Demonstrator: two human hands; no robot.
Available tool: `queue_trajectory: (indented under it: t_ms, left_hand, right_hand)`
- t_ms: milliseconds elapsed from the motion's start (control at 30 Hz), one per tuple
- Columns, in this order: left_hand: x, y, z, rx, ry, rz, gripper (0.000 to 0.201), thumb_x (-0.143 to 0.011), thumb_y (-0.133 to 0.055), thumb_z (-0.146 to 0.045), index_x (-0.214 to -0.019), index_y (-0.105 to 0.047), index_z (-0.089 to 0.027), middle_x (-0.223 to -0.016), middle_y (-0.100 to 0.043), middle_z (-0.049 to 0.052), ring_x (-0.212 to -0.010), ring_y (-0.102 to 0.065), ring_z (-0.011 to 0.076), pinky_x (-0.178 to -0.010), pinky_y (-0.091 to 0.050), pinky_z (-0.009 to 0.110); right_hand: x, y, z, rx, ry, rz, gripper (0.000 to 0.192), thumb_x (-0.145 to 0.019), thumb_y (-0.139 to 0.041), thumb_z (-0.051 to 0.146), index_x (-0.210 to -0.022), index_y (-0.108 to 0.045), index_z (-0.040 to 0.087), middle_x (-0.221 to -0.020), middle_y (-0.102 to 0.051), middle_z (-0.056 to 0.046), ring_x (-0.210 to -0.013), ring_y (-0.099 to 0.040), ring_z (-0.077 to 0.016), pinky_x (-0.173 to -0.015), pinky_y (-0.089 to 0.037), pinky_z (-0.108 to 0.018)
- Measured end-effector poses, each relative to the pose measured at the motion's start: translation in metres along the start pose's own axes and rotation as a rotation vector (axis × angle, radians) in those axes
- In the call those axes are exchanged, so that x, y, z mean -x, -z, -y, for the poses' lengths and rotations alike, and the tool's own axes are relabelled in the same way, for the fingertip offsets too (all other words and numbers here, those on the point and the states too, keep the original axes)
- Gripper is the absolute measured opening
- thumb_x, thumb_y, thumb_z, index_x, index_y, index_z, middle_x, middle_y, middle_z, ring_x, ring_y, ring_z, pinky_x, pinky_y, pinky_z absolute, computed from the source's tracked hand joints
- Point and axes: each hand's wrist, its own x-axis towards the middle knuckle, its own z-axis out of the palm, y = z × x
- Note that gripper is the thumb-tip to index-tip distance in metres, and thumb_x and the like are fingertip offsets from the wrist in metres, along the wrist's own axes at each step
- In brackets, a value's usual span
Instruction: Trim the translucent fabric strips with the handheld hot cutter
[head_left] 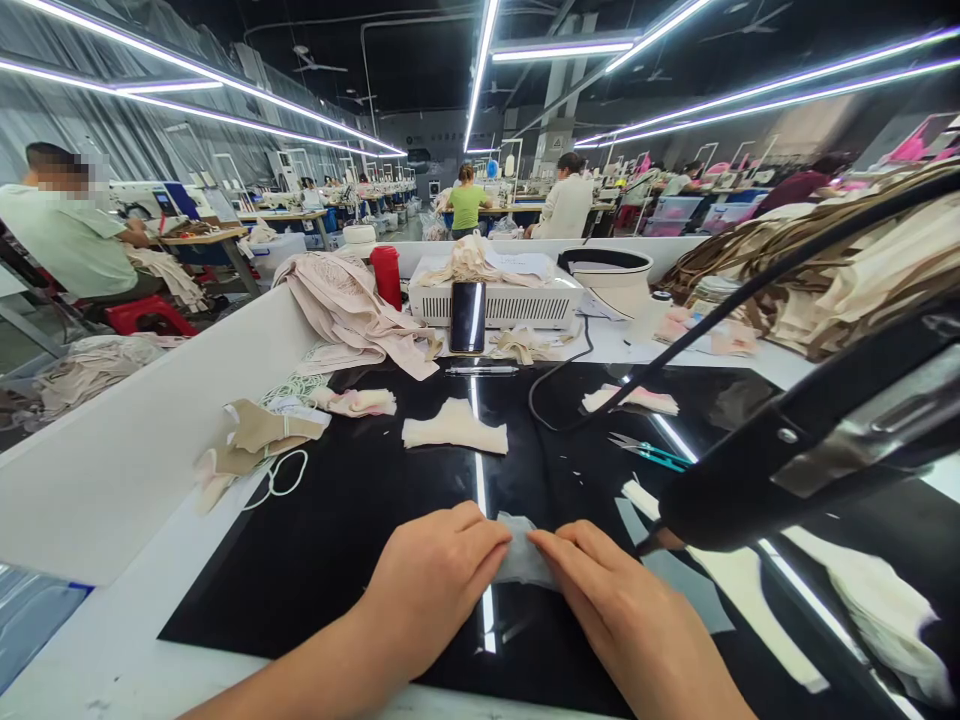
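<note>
Between my two hands is a small, thin, whitish translucent piece of material (pixel 519 550), low over the glossy black board (pixel 315 560). My left hand (pixel 439 575) pinches its left edge between thumb and fingers. On the opposite edge, the fingers of my right hand (pixel 611 590) are pressed together. A cream fabric piece (pixel 456 427) lies on the board beyond my hands. To the right, the dark nozzle of a black handheld tool (pixel 750 480) hangs close to my right hand, over translucent sheet material (pixel 686 590).
Teal-handled thread snips (pixel 652 452), a pen (pixel 481 371) and cream strips (pixel 757 610) lie on the board. A black cable (pixel 675 345) arches across the right side. Behind stand a phone (pixel 467 318), a white vented box (pixel 510 300) and a red bottle (pixel 385 277). Other people sit farther back.
</note>
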Motion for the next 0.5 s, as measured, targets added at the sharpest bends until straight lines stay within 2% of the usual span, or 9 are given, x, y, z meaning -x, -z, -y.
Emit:
queue_trajectory:
  t_ms: [133, 300, 500]
  left_hand:
    - [0.0, -0.002, -0.001, -0.084, -0.041, -0.006, 0.016, -0.11, -0.06, -0.021, -0.108, -0.076, -0.023, -0.089, -0.072, -0.003, -0.072, -0.071, 0.016, -0.064, -0.051, 0.028]
    - [0.0, 0.0, -0.002, -0.101, -0.036, 0.024, 0.018, -0.11, -0.058, -0.02, -0.107, -0.076, -0.023, -0.089, -0.071, -0.002, -0.072, -0.069, 0.0156, -0.063, -0.051, 0.027]
    - [-0.001, 0.0, -0.001, -0.126, -0.007, 0.08, 0.018, -0.109, -0.06, -0.018, -0.107, -0.077, -0.023, -0.09, -0.071, -0.001, -0.074, -0.071, 0.0174, -0.064, -0.052, 0.028]
  right_hand:
    - [0.001, 0.001, 0.0, 0.135, 0.06, 0.007, 0.039, -0.116, -0.026, 0.023, -0.128, -0.063, 0.026, -0.088, -0.068, 0.002, -0.06, -0.073, -0.0111, -0.033, -0.042, -0.02]
    - [0.003, -0.003, -0.001, 0.195, 0.104, -0.013, 0.039, -0.106, -0.035, 0.005, -0.128, -0.061, 0.025, -0.088, -0.068, 0.002, -0.065, -0.075, -0.0129, -0.038, -0.047, -0.021]
    - [0.005, -0.01, -0.001, 0.243, 0.12, -0.022, 0.04, -0.1, -0.041, 0.0, -0.127, -0.061, 0.022, -0.089, -0.07, 0.001, -0.069, -0.073, -0.0131, -0.04, -0.046, -0.021]
